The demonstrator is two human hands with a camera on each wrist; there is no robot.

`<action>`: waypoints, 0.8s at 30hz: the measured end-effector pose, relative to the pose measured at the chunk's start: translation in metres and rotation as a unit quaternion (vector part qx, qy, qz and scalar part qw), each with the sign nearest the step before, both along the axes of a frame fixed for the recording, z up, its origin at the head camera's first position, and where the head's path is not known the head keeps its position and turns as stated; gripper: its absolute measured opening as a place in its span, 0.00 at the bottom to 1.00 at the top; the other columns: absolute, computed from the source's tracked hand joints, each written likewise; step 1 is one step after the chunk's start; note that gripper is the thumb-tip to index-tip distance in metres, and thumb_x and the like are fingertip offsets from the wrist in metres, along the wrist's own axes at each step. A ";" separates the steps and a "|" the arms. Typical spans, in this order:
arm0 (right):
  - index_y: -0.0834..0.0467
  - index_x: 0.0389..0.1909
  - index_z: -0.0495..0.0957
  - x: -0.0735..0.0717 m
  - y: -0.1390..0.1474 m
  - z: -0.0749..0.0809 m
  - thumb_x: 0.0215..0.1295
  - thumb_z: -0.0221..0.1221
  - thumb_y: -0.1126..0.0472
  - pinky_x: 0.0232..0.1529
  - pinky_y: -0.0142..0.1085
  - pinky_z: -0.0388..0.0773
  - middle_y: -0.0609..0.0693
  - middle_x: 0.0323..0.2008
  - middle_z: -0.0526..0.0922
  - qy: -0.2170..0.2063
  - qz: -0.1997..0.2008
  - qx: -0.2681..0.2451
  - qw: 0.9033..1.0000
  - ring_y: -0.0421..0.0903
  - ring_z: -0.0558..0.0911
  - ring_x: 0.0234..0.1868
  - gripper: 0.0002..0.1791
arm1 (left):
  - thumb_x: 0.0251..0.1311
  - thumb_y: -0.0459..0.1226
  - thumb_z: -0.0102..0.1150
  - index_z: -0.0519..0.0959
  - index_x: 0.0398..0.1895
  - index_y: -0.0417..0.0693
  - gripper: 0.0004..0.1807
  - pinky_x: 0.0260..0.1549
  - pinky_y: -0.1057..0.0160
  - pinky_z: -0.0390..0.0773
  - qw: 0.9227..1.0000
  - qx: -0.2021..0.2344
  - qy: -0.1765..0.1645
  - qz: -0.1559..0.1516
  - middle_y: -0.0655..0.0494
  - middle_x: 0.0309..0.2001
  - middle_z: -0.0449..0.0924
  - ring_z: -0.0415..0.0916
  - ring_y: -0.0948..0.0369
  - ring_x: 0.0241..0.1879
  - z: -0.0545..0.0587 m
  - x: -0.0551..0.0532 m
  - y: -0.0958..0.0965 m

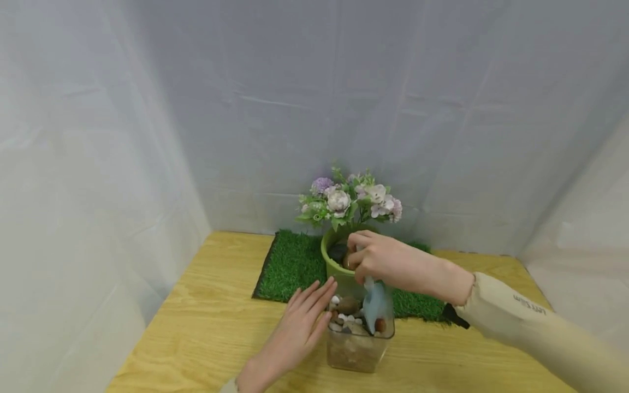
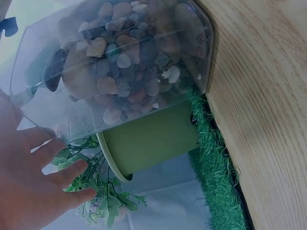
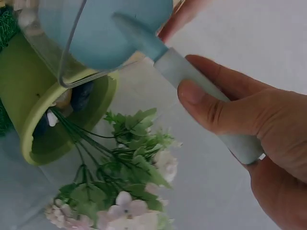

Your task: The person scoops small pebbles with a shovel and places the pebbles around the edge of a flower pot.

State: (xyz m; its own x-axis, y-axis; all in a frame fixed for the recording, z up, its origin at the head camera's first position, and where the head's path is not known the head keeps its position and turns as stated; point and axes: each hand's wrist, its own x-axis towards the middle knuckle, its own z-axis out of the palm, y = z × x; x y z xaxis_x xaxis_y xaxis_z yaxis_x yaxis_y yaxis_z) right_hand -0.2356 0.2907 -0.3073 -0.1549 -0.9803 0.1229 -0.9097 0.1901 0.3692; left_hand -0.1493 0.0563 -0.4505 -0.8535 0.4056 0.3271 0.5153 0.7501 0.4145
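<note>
Gripping a small trowel (image 3: 163, 55) in the right hand (image 1: 385, 262), with fingers (image 3: 225, 74) curled round the handle and the thumb pressed along it. Light blue and smooth in the blade (image 1: 376, 305), wide and rounded near the neck, with a raised ridge running into the handle. Paler and greyish in the handle, straight, with a rounded end. Tilted blade-down in the mouth of a clear container (image 1: 354, 355), toward its right side. Cannot tell about contact between the blade and the stones (image 2: 124, 67) below.

Spreading the left hand (image 1: 295, 330) at the container's left side, with fingers straight and slightly apart, just beside the rim; cannot tell about actual touch.

Rounded and mixed in the stones: white, grey, brown, reddish and dark, heaped high behind see-through walls with softened corners.

On the far side of the container, a yellow-green pot (image 2: 153, 139) with dark and brown stones inside and flowers (image 1: 339, 202) in purple, white and pale pink among green leaves. Under the pot, a dark-edged mat of artificial grass (image 1: 297, 267), on a wood-grained tabletop (image 1: 211, 322). Farther behind, pale sheeting (image 1: 295, 109) with creases.
</note>
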 end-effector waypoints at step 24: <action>0.48 0.41 0.91 -0.066 0.045 -0.036 0.61 0.70 0.56 0.38 0.34 0.59 0.34 0.36 0.86 -0.374 -0.106 -0.025 0.921 0.38 0.61 0.34 0.08 | 0.79 0.43 0.46 0.59 0.80 0.54 0.29 0.71 0.34 0.57 1.000 -0.001 0.020 0.003 0.60 0.79 0.56 0.57 0.49 0.76 -0.004 0.000 0.002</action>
State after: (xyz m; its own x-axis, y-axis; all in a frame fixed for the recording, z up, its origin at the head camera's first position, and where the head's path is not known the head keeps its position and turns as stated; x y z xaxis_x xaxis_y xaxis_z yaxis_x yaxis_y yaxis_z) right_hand -0.3019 0.3353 -0.3430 -0.4010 -0.9146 -0.0519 -0.8472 0.3918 -0.3588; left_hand -0.1489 0.0581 -0.4540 -0.8420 0.4016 0.3603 0.5272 0.7542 0.3914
